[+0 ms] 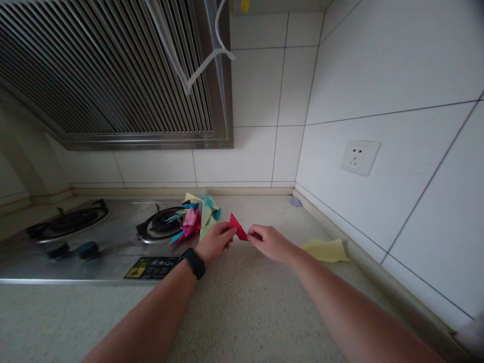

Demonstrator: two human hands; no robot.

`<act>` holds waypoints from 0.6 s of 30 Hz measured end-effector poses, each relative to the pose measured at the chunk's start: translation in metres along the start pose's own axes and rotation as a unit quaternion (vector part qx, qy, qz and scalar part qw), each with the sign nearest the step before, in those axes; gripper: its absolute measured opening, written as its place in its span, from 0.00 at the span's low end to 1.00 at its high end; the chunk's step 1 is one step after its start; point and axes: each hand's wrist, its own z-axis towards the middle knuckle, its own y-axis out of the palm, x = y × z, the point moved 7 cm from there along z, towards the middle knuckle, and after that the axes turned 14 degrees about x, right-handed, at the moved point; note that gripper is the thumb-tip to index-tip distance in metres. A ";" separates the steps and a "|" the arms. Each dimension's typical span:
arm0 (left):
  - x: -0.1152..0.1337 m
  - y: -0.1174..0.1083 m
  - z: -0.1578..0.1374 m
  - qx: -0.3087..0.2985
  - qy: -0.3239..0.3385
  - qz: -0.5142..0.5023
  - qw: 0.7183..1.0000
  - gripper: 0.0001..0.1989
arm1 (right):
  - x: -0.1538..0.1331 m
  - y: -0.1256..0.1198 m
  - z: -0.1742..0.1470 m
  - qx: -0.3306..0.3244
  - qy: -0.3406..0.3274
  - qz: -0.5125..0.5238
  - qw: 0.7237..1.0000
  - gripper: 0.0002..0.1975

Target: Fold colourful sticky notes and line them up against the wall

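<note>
A small folded piece of red paper (237, 226), pointed at its upper end, is held up between my two hands above the countertop. My left hand (217, 242), with a black watch on the wrist, pinches its left side between thumb and fingers. On the other side, the fingertips of my right hand (267, 242) are closed on its lower right corner. Just left of my left hand lies a pile of folded colored papers (191, 220) in pink, red, blue, green and yellow, partly over the right burner. How the red paper is folded inside is too small to make out.
A steel gas stove (113, 232) with two burners is at the left, under a range hood (151, 75). Yellow paper (325, 250) lies right of my right forearm. A small purple piece (296, 201) sits in the back corner. The tiled right wall has a socket (361, 157).
</note>
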 end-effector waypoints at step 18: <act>0.008 0.013 -0.014 -0.107 0.022 0.030 0.994 0.19 | 0.003 0.022 -0.006 -0.064 0.122 0.314 0.939 0.13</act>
